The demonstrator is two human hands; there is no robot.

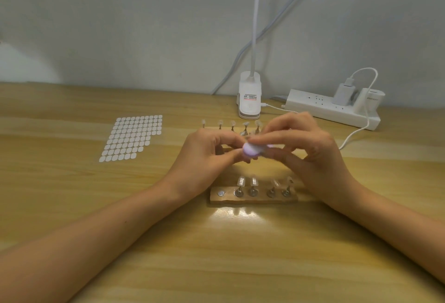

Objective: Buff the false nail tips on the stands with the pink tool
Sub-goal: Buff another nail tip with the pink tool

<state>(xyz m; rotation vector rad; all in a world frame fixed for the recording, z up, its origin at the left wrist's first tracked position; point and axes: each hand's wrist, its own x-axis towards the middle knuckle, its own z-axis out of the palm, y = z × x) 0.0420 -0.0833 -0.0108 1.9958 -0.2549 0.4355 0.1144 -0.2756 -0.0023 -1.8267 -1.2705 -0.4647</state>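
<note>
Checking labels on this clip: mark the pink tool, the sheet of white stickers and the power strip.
pink tool [251,150]: head view, rounded end nearest the camera.
sheet of white stickers [132,137]: head view, middle of the sheet.
power strip [310,103]: head view, bare top left of the plugs.

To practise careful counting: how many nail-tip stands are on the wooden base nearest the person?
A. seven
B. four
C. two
B: four stands carrying clear tips sit in a row on the near wooden base, and a bare metal disc lies at its left end.
</note>
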